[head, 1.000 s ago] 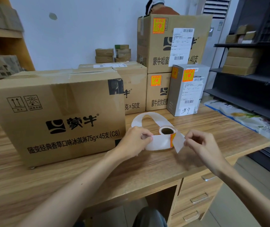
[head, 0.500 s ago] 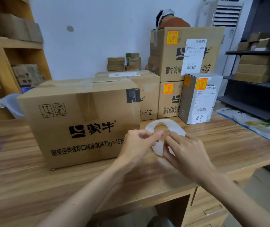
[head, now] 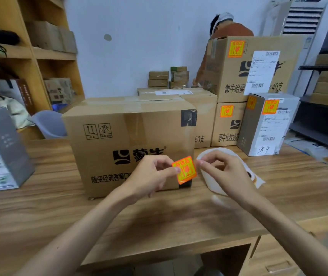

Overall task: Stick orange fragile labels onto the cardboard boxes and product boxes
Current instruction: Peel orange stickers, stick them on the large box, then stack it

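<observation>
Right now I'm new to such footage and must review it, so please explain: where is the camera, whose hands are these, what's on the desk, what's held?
No machine here: these are a person's two bare hands, filmed by one wide-angle camera worn on their head, looking forward and down. On the wooden desk stands a large cardboard box; boxes behind it already carry orange labels, and a white backing strip lies by the right hand. The left hand pinches one orange label in front of the large box. The right hand's fingers curl close beside the label; whether they touch it is unclear.
</observation>
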{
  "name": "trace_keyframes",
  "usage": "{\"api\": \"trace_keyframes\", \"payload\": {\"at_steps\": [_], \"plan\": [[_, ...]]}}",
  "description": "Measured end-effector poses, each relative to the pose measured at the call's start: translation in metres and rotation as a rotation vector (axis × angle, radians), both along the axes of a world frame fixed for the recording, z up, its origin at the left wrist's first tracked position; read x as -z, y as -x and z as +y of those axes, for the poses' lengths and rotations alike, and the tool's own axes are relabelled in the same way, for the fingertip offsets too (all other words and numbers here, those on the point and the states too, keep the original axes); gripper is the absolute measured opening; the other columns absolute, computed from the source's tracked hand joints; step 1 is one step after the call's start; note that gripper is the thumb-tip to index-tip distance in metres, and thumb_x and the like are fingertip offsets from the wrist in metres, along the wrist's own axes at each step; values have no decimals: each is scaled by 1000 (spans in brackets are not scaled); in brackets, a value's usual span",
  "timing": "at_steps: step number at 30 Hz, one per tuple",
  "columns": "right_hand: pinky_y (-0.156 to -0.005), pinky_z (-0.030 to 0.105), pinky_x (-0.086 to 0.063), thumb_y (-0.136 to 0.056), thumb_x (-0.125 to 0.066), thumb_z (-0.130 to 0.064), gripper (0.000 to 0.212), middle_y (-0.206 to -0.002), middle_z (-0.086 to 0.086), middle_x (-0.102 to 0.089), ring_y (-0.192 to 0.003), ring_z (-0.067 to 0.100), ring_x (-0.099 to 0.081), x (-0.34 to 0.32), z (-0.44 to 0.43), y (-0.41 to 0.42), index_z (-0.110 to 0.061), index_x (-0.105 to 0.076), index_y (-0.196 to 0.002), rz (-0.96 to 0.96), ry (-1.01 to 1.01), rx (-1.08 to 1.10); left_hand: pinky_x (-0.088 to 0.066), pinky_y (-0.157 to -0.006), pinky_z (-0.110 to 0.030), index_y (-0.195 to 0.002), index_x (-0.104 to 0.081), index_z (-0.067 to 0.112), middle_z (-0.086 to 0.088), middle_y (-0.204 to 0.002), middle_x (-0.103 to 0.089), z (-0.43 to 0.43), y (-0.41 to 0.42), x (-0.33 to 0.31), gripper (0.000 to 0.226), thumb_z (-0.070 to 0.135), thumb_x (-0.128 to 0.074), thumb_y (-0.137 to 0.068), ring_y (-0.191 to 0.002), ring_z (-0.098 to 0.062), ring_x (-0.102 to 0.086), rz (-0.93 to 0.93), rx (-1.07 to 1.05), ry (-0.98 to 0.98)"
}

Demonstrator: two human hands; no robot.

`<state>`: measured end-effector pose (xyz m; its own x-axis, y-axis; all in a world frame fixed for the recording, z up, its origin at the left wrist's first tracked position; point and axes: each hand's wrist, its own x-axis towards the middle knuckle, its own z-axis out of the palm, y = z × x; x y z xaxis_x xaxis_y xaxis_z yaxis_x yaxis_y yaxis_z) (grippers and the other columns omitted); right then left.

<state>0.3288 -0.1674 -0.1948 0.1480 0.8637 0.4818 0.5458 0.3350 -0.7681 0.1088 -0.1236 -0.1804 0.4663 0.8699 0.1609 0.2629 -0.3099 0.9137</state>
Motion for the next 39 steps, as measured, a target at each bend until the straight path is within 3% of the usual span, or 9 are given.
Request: {"api": "trace_keyframes", "payload": {"at_steps": [4,8,11,14,17,23,26,29,39], "plan": [[-54,10,-35,-87,-76,-19,9,-71,-9,-64,-55,-3,-51,-6,7,22,-20,-74,-79,131,63,-165,-32,-36,-21,-92,-72,8,2,-50,-49,-1,26,-3,13,19,-67,-97,-34,-5,-38,60,20,-51],[-51,7,-37,-88,-74,-13,10,-66,-8,-65,-54,-5,-53,-8,12,47,-5,-74,-82,136,118,-279,-33,-36,-23,-91,-73,10,6,-49,-49,-4,50,-4,12,21,-69,-96,-35,-3,-38,93,-2,-104],[-57,9,-41,-87,-75,-12,13,-64,-10,-67,-59,-1,-57,-12,17,67,-1,-72,-80,122,108,-329,-31,-35,-22,-90,-74,13,4,-51,-50,-6,72,-8,13,24,-70,-95,-35,-5,-37,106,-43,-140],[-74,31,-55,-86,-76,-19,11,-78,3,-73,-79,19,-68,-19,25,93,-13,-74,-78,85,57,-328,-33,-41,-17,-87,-78,13,10,-53,-58,-3,97,-11,14,25,-75,-91,-40,-1,-43,49,-158,-199],[-74,42,-55,-86,-77,-16,11,-77,8,-72,-75,20,-66,-27,37,124,-16,-74,-75,94,-19,-327,-43,-55,-15,-86,-80,10,7,-65,-71,2,120,-17,10,20,-80,-87,-56,2,-57,-40,-285,-250],[-62,24,-50,-87,-76,-20,12,-70,-3,-70,-67,5,-61,-46,57,180,-21,-72,-76,141,-104,-313,-37,-48,-8,-86,-80,8,14,-56,-66,7,156,-37,7,16,-79,-87,-47,4,-50,-162,-458,-299],[-66,34,-53,-88,-75,-28,12,-71,-6,-69,-69,8,-62,-53,62,197,-24,-72,-77,74,-153,-245,-45,-59,-23,-80,-81,18,1,-71,-73,10,170,-43,12,30,-80,-85,-62,-5,-54,-118,-542,-403],[-73,42,-54,-88,-73,-35,12,-73,-10,-68,-75,10,-64,-57,67,208,-26,-71,-79,27,-196,-172,-43,-59,-18,-79,-80,21,2,-70,-72,11,176,-46,15,33,-79,-86,-61,-1,-52,-97,-592,-479],[-63,39,-53,-92,-68,-37,14,-78,-11,-63,-71,9,-60,-62,65,227,-26,-67,-83,-251,-375,45,-47,-62,-29,-78,-77,25,11,-73,-68,28,181,-43,19,41,-75,-88,-65,-3,-56,36,-716,-679]]}}
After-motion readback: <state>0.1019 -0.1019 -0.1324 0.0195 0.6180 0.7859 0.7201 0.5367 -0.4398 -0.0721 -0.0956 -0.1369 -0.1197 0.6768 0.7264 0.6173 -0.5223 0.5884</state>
